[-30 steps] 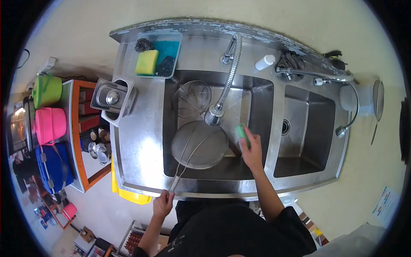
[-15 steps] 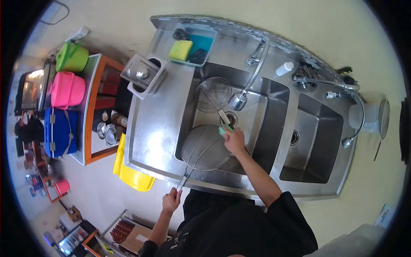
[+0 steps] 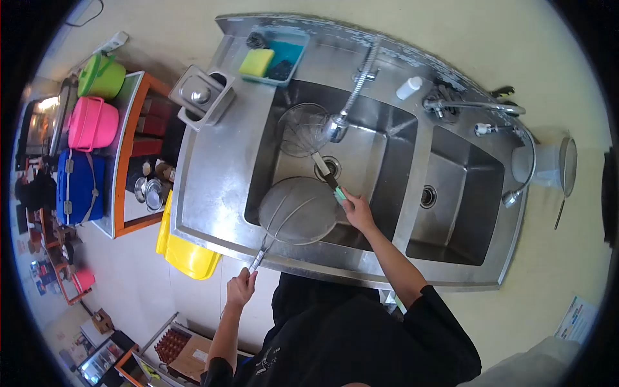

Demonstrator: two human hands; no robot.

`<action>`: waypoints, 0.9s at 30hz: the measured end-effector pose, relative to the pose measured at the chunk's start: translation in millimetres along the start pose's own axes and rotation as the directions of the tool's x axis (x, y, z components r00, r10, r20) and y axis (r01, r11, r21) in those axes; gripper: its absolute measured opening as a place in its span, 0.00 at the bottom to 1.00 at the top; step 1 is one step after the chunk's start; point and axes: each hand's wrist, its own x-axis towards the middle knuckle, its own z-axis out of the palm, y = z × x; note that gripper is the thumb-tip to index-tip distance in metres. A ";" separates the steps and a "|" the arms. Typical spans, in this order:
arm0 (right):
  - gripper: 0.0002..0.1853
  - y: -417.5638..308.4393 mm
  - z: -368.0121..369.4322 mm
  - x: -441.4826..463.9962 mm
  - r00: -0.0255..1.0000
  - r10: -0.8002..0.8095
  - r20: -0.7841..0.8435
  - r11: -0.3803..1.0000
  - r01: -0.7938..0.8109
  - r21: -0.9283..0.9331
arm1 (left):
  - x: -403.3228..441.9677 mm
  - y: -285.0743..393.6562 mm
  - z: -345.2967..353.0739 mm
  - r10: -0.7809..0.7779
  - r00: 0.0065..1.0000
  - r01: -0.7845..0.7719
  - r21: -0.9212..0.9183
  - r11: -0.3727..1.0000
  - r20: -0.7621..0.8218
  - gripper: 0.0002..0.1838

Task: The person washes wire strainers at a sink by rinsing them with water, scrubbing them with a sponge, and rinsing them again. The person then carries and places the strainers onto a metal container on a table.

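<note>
My left hand (image 3: 240, 288) is closed round the handle end of a large round mesh strainer (image 3: 300, 211), whose bowl lies over the front left of the large sink basin (image 3: 371, 161). My right hand (image 3: 356, 211) is closed on a small green scrubbing pad (image 3: 340, 195) at the strainer's right rim. Just behind the pad, the dark and pale handle of a wire skimmer (image 3: 303, 130) reaches toward it; whether the hand touches this handle is unclear. The skimmer's wire head rests at the back left of the basin, beside the hanging spray head (image 3: 335, 128).
A tray (image 3: 288, 79) with a yellow sponge and dark scourers stands behind the basin. Metal containers (image 3: 205, 97) are at the left. A white bottle (image 3: 409, 88), a second tap (image 3: 474, 105) and a smaller basin (image 3: 456, 193) lie to the right.
My right hand has moved left with the green pad, from the basin's middle to the strainer's right rim. My left hand still holds the strainer handle. The camera view has shifted and tilted.
</note>
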 end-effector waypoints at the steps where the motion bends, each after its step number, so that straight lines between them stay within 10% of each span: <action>1: 0.26 0.9 -0.9 -6.4 0.998 -0.023 -0.052 0.999 0.025 0.042 | 1.0 8.1 -3.5 -0.014 1.000 0.014 0.006 1.000 0.008 0.19; 4: 0.25 -14.3 3.9 -42.9 0.964 -0.265 -0.006 0.951 0.263 0.161 | 3.0 9.6 5.5 -0.027 0.998 0.032 0.077 0.997 -0.065 0.20; 9: 0.24 5.1 -26.5 -33.1 0.965 0.067 -0.253 0.970 -0.003 0.244 | 3.7 8.7 2.0 -0.019 1.000 0.020 0.087 0.996 -0.014 0.20; 12: 0.24 -14.3 -35.4 -13.5 0.962 -0.105 -0.253 0.917 0.192 0.351 | 1.9 7.8 -1.0 -0.008 1.000 0.010 0.106 0.994 -0.019 0.20; 18: 0.26 -36.2 -8.9 -44.3 0.816 -0.519 0.254 0.845 0.444 0.298 | 7.0 9.0 -2.2 0.032 0.997 -0.021 0.144 0.989 -0.075 0.21; 23: 0.27 -12.2 -4.3 -15.1 0.998 -0.052 -0.041 0.982 0.058 0.178 | -3.5 10.3 10.9 0.005 0.998 0.003 0.122 0.993 -0.063 0.21; 27: 0.27 -16.0 -2.5 -49.3 0.966 -0.256 0.046 0.952 0.243 0.185 | -2.3 6.0 2.6 0.016 0.998 -0.004 0.176 0.984 -0.064 0.23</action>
